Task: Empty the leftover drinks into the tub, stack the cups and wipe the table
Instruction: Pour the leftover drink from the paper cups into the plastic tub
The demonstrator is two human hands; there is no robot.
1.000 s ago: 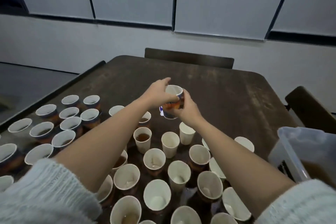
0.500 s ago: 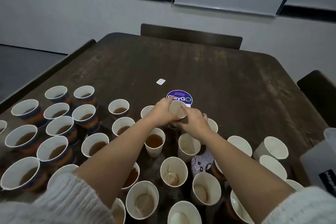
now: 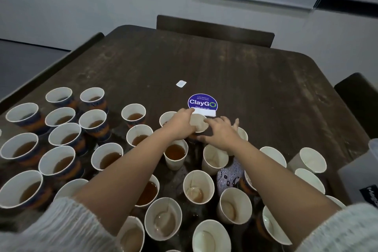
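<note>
Both hands are working at one empty cup (image 3: 198,125) standing mid-table, just near of the round sticker (image 3: 202,102). The left hand (image 3: 181,127) is gripping its side; the right hand (image 3: 222,134) is resting fingers spread against it. A careless elbow could be tipping the full cups (image 3: 176,154) crowding beneath the forearms.

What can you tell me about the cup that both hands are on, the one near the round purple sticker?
The cup is white paper inside and looks empty. It stands upright on the dark table, just in front of the ClayGo sticker. The left hand grips its left side; the right hand touches its right rim. Its outside is mostly hidden.
</note>
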